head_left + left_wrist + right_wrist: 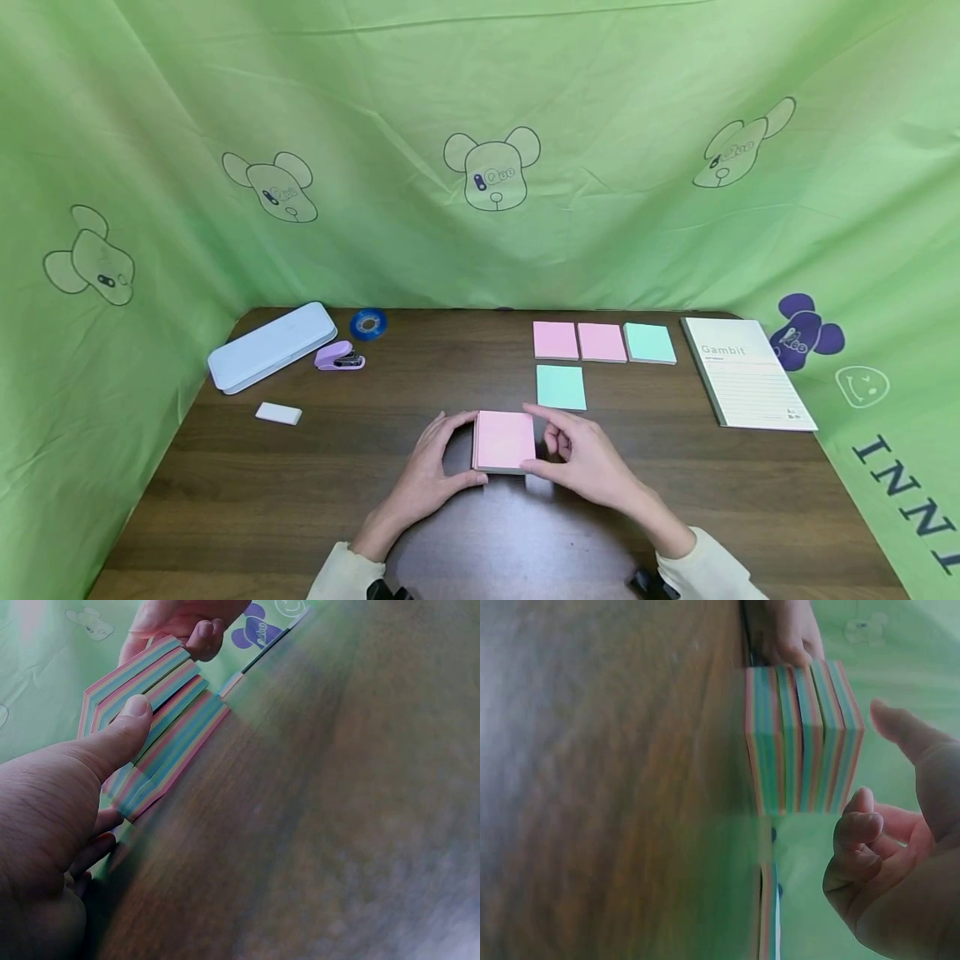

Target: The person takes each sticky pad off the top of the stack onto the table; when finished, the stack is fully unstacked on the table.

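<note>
A stack of square sticky note pads (pixel 506 440), pink on top, stands on the table in front of me. Its sides show pink, yellow, green and blue stripes, and the pads (pixel 802 750) sit slightly out of line in the right wrist view. My left hand (pixel 431 467) holds the stack from the left, its thumb (pixel 124 735) on the near side and fingers toward the back. To the right is my right hand (pixel 585 458), thumb and index finger spread about the stack's right side. In the right wrist view its thumb stands apart from the pads; its other fingers are bent.
Two pink pads (pixel 555 341) and two mint pads (pixel 561 387) lie behind the stack. A Gambit notebook (pixel 750 375) is at the right. Leftward lie a light blue case (pixel 273 346), blue tape roll (pixel 368 324), purple stapler (pixel 340 357) and white eraser (pixel 278 413). Green curtain (pixel 495 267) surrounds the table.
</note>
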`<control>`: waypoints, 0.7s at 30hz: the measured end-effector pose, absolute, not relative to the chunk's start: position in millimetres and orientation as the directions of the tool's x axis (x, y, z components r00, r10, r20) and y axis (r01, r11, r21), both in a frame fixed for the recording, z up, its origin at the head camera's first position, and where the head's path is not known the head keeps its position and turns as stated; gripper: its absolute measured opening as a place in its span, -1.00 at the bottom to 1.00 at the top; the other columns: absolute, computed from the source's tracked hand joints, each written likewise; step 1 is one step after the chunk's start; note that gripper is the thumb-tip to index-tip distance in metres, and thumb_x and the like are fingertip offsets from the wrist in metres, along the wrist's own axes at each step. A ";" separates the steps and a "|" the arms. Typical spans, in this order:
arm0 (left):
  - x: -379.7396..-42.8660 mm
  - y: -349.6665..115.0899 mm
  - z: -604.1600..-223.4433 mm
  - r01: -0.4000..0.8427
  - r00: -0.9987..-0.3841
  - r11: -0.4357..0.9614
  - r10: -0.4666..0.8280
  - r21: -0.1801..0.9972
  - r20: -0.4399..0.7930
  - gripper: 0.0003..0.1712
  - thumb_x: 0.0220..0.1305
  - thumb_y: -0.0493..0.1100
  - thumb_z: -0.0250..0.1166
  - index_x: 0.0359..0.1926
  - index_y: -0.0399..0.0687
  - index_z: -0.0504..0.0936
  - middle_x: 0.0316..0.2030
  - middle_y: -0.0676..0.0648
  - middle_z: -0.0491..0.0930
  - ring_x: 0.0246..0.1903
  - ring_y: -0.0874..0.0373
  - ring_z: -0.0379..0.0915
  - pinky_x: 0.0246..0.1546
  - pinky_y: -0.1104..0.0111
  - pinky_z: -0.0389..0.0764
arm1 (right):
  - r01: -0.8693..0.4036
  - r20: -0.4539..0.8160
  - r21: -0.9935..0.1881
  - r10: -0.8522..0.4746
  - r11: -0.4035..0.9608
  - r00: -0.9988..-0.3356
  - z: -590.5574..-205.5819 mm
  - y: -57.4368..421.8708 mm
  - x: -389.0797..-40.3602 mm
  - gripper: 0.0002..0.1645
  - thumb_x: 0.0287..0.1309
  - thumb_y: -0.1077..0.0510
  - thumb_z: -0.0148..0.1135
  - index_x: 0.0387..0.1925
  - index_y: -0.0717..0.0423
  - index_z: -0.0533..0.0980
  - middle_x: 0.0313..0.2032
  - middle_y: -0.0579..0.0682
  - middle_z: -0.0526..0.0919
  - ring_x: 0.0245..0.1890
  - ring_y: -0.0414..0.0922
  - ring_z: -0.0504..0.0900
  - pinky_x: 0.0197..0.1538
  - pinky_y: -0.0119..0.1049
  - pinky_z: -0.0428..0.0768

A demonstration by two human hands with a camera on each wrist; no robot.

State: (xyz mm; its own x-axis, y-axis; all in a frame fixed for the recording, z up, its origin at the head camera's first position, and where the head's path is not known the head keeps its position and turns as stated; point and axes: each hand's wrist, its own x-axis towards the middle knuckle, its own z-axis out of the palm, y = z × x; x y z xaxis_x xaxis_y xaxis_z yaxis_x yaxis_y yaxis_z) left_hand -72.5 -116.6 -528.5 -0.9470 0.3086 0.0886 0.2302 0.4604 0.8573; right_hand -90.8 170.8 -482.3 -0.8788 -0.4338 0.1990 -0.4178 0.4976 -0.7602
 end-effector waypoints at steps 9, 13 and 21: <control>-73.5 -117.0 -529.1 0.242 -0.943 0.464 0.319 0.852 0.094 0.00 0.21 0.03 0.73 0.60 0.07 0.46 0.51 -0.06 0.53 0.67 -0.29 0.13 0.68 -0.33 0.05 | -0.399 0.159 -0.725 -0.428 0.562 -0.890 -485.3 160.4 -88.6 0.12 -0.13 -0.02 0.88 0.44 0.26 0.57 -0.41 -0.27 0.50 -0.52 -0.43 0.29 -0.45 -0.48 0.32; -74.0 -117.0 -528.7 0.253 -0.941 0.462 0.323 0.850 0.104 0.00 0.21 0.03 0.73 0.59 0.07 0.46 0.51 -0.05 0.54 0.67 -0.24 0.17 0.70 -0.28 0.05 | -0.390 0.155 -0.725 -0.418 0.568 -0.895 -485.8 157.9 -88.6 0.01 -0.11 0.02 0.87 0.38 0.22 0.60 -0.40 -0.27 0.50 -0.49 -0.40 0.33 -0.42 -0.48 0.35; -74.4 -117.1 -528.7 0.256 -0.939 0.461 0.327 0.850 0.106 -0.01 0.22 0.03 0.72 0.59 0.08 0.46 0.51 -0.04 0.54 0.65 -0.18 0.21 0.71 -0.26 0.03 | -0.396 0.163 -0.738 -0.425 0.546 -0.890 -485.4 156.6 -89.3 -0.05 -0.10 0.06 0.87 0.34 0.15 0.61 -0.37 -0.24 0.49 -0.46 -0.35 0.36 -0.39 -0.48 0.36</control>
